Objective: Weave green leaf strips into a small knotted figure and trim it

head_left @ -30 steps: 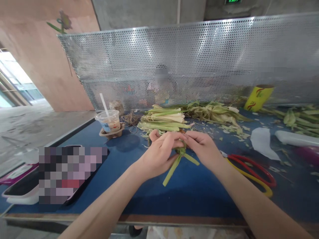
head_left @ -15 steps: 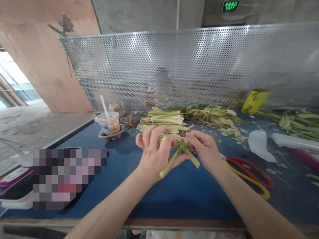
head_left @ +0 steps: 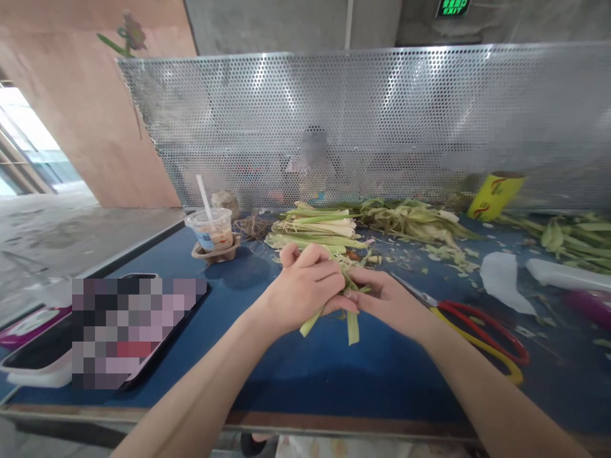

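Between my hands is a bundle of green leaf strips (head_left: 353, 327), with two flat ends hanging below my fingers. My left hand (head_left: 303, 289) is closed around it from the left, its fingers folded over the top. From the right, my right hand (head_left: 386, 298) pinches the same bundle, thumb and fingertips meeting near its middle. Much of the bundle is hidden by my fingers. Just beyond my hands lies a heap of pale green stalks (head_left: 317, 226). Scissors (head_left: 477, 331) with red and yellow handles rest beside my right forearm.
Dried leaves (head_left: 415, 219) lie behind, before a perforated metal screen (head_left: 267, 114). At left are a drink cup (head_left: 210, 229) in a carton holder, brown twine (head_left: 252, 226) and a partly blurred tray (head_left: 33, 346). A yellow tube (head_left: 496, 196) and white paper (head_left: 506, 280) are at right.
My left fingers have folded down over the bundle. My right hand has shifted lower and now pinches it closer to my left hand. The hanging strip ends have turned more downward.
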Action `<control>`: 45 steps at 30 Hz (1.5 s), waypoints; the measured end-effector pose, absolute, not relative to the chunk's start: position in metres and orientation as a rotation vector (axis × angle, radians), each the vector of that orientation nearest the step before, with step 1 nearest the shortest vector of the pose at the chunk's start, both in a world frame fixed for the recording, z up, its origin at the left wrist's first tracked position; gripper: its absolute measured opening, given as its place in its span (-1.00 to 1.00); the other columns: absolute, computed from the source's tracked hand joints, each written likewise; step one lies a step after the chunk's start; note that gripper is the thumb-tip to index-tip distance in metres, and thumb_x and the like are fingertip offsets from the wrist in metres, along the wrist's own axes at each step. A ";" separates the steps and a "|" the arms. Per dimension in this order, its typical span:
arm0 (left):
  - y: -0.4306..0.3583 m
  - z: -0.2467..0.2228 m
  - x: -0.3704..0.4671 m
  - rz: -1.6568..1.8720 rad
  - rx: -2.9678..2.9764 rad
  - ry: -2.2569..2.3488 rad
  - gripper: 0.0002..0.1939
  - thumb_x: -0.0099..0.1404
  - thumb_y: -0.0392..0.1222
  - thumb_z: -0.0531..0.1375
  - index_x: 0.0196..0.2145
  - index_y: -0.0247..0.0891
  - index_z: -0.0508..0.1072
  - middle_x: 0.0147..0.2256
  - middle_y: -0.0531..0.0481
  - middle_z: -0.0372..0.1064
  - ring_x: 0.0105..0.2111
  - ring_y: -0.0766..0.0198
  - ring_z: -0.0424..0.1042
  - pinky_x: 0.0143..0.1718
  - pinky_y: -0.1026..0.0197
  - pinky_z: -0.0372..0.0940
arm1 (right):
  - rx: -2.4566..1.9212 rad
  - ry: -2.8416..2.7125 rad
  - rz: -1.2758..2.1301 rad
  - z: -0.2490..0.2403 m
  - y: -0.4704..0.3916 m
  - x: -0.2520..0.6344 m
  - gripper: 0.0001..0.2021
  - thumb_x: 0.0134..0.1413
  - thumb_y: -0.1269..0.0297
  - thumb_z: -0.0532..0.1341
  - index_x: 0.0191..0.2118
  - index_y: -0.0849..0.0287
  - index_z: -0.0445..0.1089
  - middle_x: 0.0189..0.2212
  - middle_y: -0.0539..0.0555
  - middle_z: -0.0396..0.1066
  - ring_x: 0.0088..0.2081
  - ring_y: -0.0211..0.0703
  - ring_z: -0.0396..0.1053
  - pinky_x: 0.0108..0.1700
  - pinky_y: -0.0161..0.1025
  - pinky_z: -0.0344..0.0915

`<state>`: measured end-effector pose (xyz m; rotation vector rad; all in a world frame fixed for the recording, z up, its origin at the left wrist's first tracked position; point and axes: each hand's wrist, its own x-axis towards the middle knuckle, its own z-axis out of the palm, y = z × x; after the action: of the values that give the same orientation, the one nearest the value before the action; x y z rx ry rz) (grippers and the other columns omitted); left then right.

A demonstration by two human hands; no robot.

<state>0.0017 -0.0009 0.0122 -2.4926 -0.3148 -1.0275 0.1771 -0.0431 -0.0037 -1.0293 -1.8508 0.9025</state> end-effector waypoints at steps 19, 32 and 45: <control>-0.013 0.019 0.003 -0.948 -2.503 -0.154 -0.61 0.32 -0.03 0.02 -0.59 -0.27 0.26 -0.64 0.11 0.26 -0.42 0.30 0.18 -0.32 0.12 -0.11 | -0.832 -1.347 0.943 -0.020 -0.059 0.157 -0.78 -0.14 0.27 0.24 -0.64 0.19 0.22 -0.65 -0.08 0.10 -0.57 -0.35 0.05 -0.52 -0.33 0.03; -0.015 0.013 0.005 -0.928 -2.599 -0.226 -0.63 0.35 -0.17 -0.01 -0.61 -0.30 0.24 -0.66 0.11 0.22 -0.42 0.31 0.18 -0.29 0.14 -0.06 | -0.956 -0.976 1.070 -0.023 -0.053 0.157 -0.79 -0.32 0.24 0.34 -0.66 0.20 0.31 -0.69 -0.06 0.14 -0.61 -0.35 0.04 -0.59 -0.34 -0.01; -0.009 0.017 0.002 -1.189 -3.069 -0.747 -0.49 -0.11 0.26 0.26 -0.53 -0.26 0.24 -0.50 0.11 0.24 -0.44 0.32 0.21 -0.31 0.19 0.07 | -0.751 -1.326 1.279 -0.019 -0.050 0.162 -0.42 -0.11 -0.33 0.01 -0.59 0.17 0.27 -0.69 -0.05 0.11 -0.64 -0.31 0.05 -0.61 -0.31 0.05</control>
<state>0.0015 -0.0085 0.0171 -3.0689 -0.7466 -1.1888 0.1621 -0.0498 -0.0192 -0.7507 -1.3257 1.2793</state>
